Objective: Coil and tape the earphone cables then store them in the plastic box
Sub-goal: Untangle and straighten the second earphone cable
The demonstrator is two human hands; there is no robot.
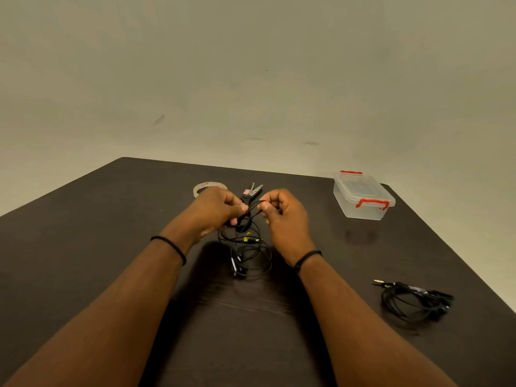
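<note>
Head view, the only one supplied. We find the left hand (220,208) and the right hand (282,212) raised just above the dark table (83,247), each pinching a strand of the black earphone cable (245,241) between thumb and curled fingers. Below the hands the cable hangs in loose, uneven loops, its lower end resting on the table. We judge the coiling to be in progress and not yet tidy; no tape is visible on it.

The tape roll (210,188) and the scissors (252,191) lie just beyond the hands.

A second earphone cable (416,300) lies bundled near the right edge, well apart from the hands; whether it is taped we cannot tell.

The plastic box (363,199) stands at the far right with its lid on and red clasps down. Taping and storing remain outstanding.
</note>
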